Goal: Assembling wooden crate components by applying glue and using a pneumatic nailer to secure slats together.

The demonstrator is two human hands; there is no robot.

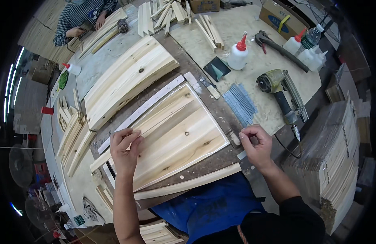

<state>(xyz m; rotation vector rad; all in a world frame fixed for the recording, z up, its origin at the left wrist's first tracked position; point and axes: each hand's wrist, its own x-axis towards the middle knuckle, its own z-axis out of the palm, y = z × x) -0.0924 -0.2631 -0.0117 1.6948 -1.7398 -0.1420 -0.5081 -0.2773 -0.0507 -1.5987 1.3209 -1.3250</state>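
Observation:
A pale, knotty wooden panel (pixel 175 138) lies in front of me with a white line, like glue, along its edges. My left hand (pixel 125 150) is over the panel's left side, fingers bent and closed on a narrow wooden strip (pixel 100 160) that slants across the panel. Off the panel's right edge, my right hand (pixel 257 146) is curled with thumb and forefinger pinched together; whatever may be between them is too small to make out. A pale straight bar (pixel 143 112) runs along the far edge. Nearest my body lies a slightly curved wooden strip (pixel 192 181).
Beyond the panel rests a stack of wider boards (pixel 131 77). To the right are a nail gun (pixel 281 95), grey-blue nail strips (pixel 240 103), a red-tipped glue bottle (pixel 238 55) and a hammer (pixel 281 51). Stacked panels (pixel 326 158) stand at right. A co-worker (pixel 84 22) works at far left.

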